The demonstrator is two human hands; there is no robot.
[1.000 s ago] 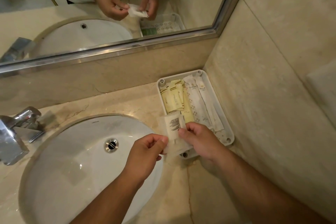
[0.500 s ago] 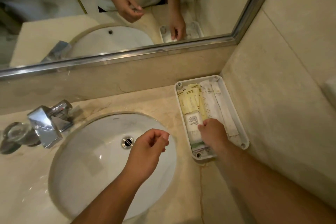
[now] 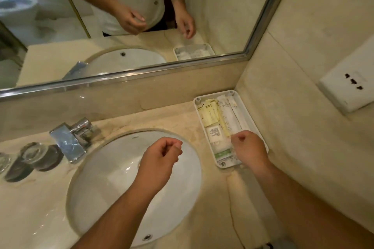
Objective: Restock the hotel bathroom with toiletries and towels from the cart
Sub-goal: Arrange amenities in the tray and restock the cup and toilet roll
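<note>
While the left hand (image 3: 159, 159) hangs loosely curled and empty over the sink (image 3: 113, 180), the right hand (image 3: 250, 148) sits half-closed above the near end of the tray (image 3: 254, 116); whether it pinches anything I cannot tell. Yellow sachets (image 3: 209, 114), white sticks (image 3: 229, 116) and a printed white packet (image 3: 214, 134) lie in the tray, which sits in the counter's corner by the wall.

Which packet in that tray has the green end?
The white packet at the near end of the tray, beside the right hand; the others are plain yellow or white.
</note>
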